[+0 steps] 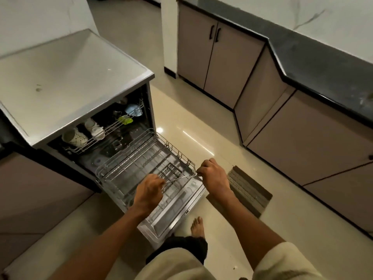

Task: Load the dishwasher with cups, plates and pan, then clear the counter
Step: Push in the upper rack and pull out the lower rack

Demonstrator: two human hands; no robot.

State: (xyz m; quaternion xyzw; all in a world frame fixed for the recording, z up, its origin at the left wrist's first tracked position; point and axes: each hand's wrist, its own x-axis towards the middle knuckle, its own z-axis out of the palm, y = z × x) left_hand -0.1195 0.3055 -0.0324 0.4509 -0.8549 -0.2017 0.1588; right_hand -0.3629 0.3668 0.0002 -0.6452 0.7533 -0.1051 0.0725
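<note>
Over the open dishwasher door (173, 217), left hand (148, 191) and right hand (214, 176), fingers curled gripping lower rack (129, 160) front rail

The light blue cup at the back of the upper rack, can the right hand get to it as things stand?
Probably not straight away. The right hand grips the front rail of the pulled-out lower rack, and the light blue cup sits deep in the upper rack, under the dishwasher's top.
</note>
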